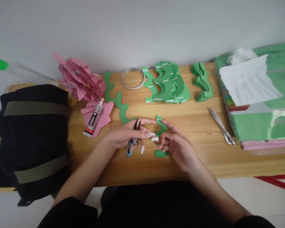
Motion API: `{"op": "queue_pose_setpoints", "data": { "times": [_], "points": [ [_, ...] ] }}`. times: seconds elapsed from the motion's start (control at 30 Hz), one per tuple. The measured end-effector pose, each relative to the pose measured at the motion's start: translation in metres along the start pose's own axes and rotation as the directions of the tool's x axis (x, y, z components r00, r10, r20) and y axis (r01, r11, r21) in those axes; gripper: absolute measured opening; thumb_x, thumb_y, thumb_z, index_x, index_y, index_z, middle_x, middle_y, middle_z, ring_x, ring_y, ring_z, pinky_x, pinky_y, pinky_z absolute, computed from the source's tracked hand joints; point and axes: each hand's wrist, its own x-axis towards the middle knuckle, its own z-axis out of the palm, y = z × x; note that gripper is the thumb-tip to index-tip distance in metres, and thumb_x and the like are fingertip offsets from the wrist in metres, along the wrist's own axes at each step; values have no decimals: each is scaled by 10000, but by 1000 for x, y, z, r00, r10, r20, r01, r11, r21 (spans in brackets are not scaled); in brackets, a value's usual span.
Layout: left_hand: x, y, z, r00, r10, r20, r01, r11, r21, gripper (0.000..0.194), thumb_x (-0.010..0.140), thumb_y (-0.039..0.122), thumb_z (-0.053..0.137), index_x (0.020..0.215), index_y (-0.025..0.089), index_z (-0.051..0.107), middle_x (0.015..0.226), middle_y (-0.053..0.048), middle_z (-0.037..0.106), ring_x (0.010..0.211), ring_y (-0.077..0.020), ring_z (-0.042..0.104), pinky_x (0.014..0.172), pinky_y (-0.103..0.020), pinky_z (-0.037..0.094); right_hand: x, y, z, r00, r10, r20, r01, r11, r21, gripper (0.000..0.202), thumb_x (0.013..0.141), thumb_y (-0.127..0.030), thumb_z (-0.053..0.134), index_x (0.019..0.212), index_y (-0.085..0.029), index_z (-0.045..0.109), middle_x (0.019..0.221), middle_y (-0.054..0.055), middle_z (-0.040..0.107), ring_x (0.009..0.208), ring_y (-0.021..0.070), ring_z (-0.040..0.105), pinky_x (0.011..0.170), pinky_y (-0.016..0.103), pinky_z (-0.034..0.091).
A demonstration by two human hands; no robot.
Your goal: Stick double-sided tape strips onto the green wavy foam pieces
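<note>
Green, flat and wavy-edged, the narrow cutout (pixel 161 128) lies on the wooden tabletop (pixel 205 161) between both hands, long axis running away from the body, its middle masked by the nearer right hand (pixel 172 141), fingers curled; whether they're pinching anything, can't tell. Over on its left, the left hand (pixel 136 134) holds blue-handled, dark-bladed scissors (pixel 130 148), short white strips (pixel 155 139) at its fingers.

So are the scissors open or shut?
Slightly open: the scissors in the left hand show two dark tips standing apart.
</note>
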Motion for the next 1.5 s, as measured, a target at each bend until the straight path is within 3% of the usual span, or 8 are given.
{"op": "queue_pose_setpoints", "data": {
  "times": [0.63, 0.93, 1.1, 1.2, 1.27, 1.33, 1.4, 1.5],
  "points": [
    [7, 3, 1, 999, 44, 21, -44, 998, -42, 732, 715, 234, 765, 1391, 144, 498, 841, -49, 748, 437, -102, 638, 293, -152, 297, 1, -2, 5, 999, 25, -42, -25, 1000, 11, 550, 638, -229, 682, 1164, -217, 522, 627, -63, 630, 517, 116, 608, 492, 230, 426],
    [7, 2, 4, 999, 5, -36, -6, 999, -35, 804, 709, 201, 755, 1442, 119, 434, 743, -17, 738, 416, -102, 613, 291, -163, 296, 0, 1, 2, 1000, -1, -28, 1, 1000, 14, 580, 653, -236, 683, 1209, -204, 523, 629, -56, 646, 528, 129, 613, 507, 245, 457],
    [7, 0, 6, 999, -11, -45, 10, 1000, -30, 919, 688, 223, 774, 1494, 120, 345, 767, -21, 753, 415, -124, 625, 293, -175, 307, -2, 8, 1, 984, -151, -91, 149, 988, -37, 585, 688, -263, 662, 1247, -229, 492, 606, -75, 623, 524, 131, 595, 529, 263, 494],
    [7, -3, 4, 1000, -2, -21, 1, 999, -42, 901, 703, 215, 757, 1497, 128, 340, 746, -28, 756, 409, -116, 618, 298, -164, 296, -1, 11, -4, 955, -287, -81, 265, 941, -212, 442, 767, -293, 608, 1201, -237, 547, 621, -62, 604, 531, 137, 595, 542, 285, 506],
    [7, -4, 3, 1000, 6, -2, -6, 999, -48, 884, 718, 208, 735, 1500, 125, 331, 752, -45, 762, 401, -112, 610, 298, -160, 287, 1, 9, -9, 902, -432, -22, 368, 793, -484, 348, 826, -291, 542, 1161, -225, 613, 650, -31, 601, 552, 150, 599, 562, 307, 508],
    [7, -5, 2, 1000, 13, 9, -12, 998, -56, 883, 723, 206, 721, 1504, 115, 320, 749, -55, 763, 394, -112, 602, 295, -159, 274, 3, 7, -13, 808, -581, 95, 418, 453, -787, 361, 865, -250, 477, 1174, -213, 660, 714, 18, 628, 600, 170, 607, 590, 320, 498],
    [7, -5, 2, 1000, 17, 15, -16, 998, -67, 884, 723, 204, 714, 1507, 116, 315, 740, -56, 763, 384, -107, 589, 293, -159, 268, 5, 4, -15, 741, -631, 229, 336, 53, -941, 419, 886, -203, 442, 1240, -212, 666, 777, 60, 656, 628, 185, 603, 576, 308, 467],
    [7, -5, 3, 1000, 13, 13, -11, 996, -90, 877, 726, 200, 710, 1508, 138, 320, 772, -66, 769, 384, -96, 584, 297, -158, 262, 7, 4, -11, 755, -564, 334, 176, -316, -932, 465, 912, -176, 455, 1344, -225, 620, 801, 97, 669, 640, 209, 603, 511, 285, 415]
  ]
}}
